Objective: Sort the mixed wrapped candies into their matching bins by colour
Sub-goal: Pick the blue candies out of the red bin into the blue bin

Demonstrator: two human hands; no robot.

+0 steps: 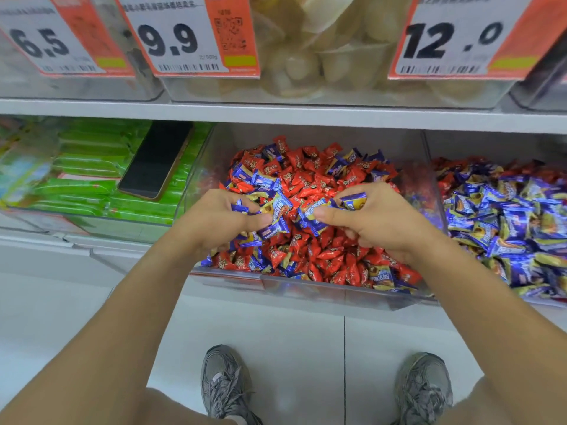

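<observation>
Blue-and-gold foil-wrapped candies [276, 210] lie mixed among red foil-wrapped candies [310, 179] in the middle clear plastic bin [337, 294] on the lower shelf. Red is the majority in this bin; blue pieces are scattered through the heap, densest at its left side and front edge.

Left hand [221, 219]: fingers curled round a clutch of blue candies, thumb pressed on top of them. Several wrappers stick out between the fingers.

Right hand [374, 216]: thumb and curled fingers pinch blue candies; one blue wrapper [352, 200] stands out above the knuckles. Both hands hang just over the centre of the heap, close to each other.

Right-hand clear bin [435, 191], just beside the middle one: mostly blue-and-gold candies [506, 216], with red ones toward the back.

Left-hand bin: green flat packets [92, 167], a black smartphone [155, 161] lying tilted on top.

Upper shelf: clear bins of pale goods, orange-and-white price tags reading 6.5 [40, 42], 9.9 [168, 39] and 12.0 [451, 39].

Below: white floor tiles, two grey laced trainers [224, 384].
</observation>
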